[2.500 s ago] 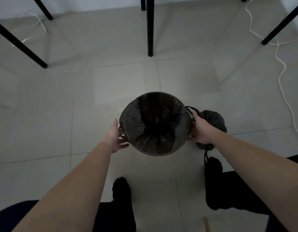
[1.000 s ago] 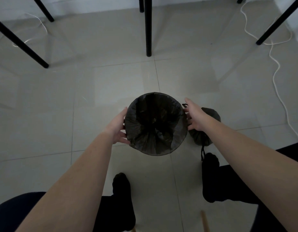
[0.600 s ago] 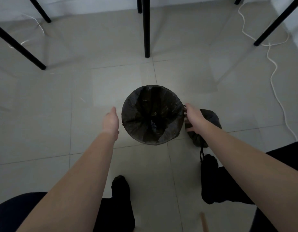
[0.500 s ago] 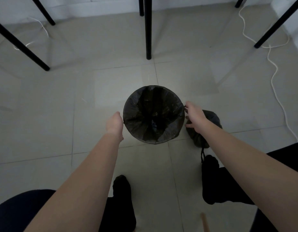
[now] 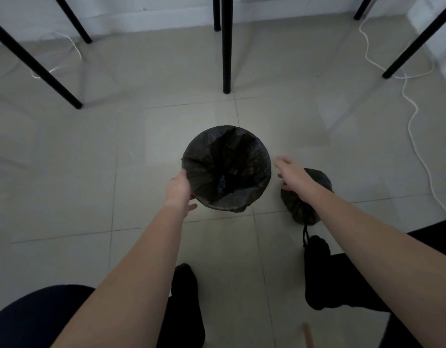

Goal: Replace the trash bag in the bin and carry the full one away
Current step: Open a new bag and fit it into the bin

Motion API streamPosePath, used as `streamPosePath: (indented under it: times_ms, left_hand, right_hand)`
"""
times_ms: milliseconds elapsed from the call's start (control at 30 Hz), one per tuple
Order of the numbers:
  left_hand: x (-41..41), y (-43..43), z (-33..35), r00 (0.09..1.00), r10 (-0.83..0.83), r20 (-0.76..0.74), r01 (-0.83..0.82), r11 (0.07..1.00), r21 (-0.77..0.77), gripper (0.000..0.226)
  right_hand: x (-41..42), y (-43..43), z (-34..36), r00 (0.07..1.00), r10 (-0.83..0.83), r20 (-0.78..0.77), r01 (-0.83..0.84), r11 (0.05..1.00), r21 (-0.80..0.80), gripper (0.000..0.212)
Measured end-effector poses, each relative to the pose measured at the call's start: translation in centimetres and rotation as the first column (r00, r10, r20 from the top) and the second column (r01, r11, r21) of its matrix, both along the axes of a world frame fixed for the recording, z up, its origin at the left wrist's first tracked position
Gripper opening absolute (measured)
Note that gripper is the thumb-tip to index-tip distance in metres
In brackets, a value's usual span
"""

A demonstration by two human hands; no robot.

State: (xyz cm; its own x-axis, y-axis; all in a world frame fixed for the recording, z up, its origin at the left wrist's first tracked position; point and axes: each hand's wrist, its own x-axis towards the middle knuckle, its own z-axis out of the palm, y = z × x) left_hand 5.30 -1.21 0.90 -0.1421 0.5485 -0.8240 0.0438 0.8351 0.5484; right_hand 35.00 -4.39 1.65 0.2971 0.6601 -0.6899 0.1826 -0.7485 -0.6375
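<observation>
On floor: left hand (image 5: 179, 189) grips lined bin (image 5: 226, 169) rim; right hand (image 5: 293, 175) open, empty, above full bag (image 5: 307, 202).

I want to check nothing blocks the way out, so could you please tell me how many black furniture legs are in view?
6: two slanted black metal legs at left, two upright at top centre, two slanted at right. Others may lie outside the frame.

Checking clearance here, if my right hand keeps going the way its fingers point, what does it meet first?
Probably bare floor tile: the right hand, open, points up-left, just past the lined bin. Depth is unclear, so it might brush the rim.
</observation>
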Motion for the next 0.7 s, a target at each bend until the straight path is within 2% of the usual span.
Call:
streamPosePath:
  times_ms: [67,100,200,433,567,633,700]
  left_hand:
    - [0.5,0.4,-0.6,1.000,0.012,-0.006,-0.012,1.000,0.014,0.056]
    - [0.7,0.6,-0.6,1.000,0.010,-0.009,-0.010,1.000,0.018,0.056]
    - [0.6,1.1,-0.8,1.000,-0.006,-0.017,0.007,1.000,0.016,0.054]
    - [-0.4,3.0,-1.4,0.997,-0.064,-0.052,0.065,0.998,0.023,0.059]
    - [-0.8,3.7,-1.3,0.980,-0.170,-0.099,0.177,0.982,0.064,0.067]
    - [-0.7,3.7,-1.3,0.971,-0.227,-0.075,0.232,0.970,0.076,0.066]
    - [-0.7,3.4,-1.2,0.964,-0.264,-0.028,0.266,0.962,0.067,0.069]
  right_hand:
    - [-0.4,0.9,-0.8,0.990,-0.049,-0.131,0.055,0.998,0.040,0.063]
    - [-0.5,1.2,-1.1,0.988,-0.054,-0.144,0.062,0.997,0.047,0.061]
    - [-0.3,1.9,-1.7,0.992,-0.053,-0.113,0.059,0.997,0.053,0.044]
    - [-0.3,2.0,-0.9,0.999,0.014,-0.042,-0.014,1.000,-0.014,0.051]
    - [-1.1,-0.3,-0.6,0.990,0.037,-0.138,-0.061,0.983,-0.172,0.063]
    - [-1.0,-1.6,-0.3,0.973,0.105,-0.208,-0.167,0.936,-0.309,0.074]
    - [-0.4,-2.4,-0.3,0.962,0.170,-0.213,-0.248,0.871,-0.424,0.084]
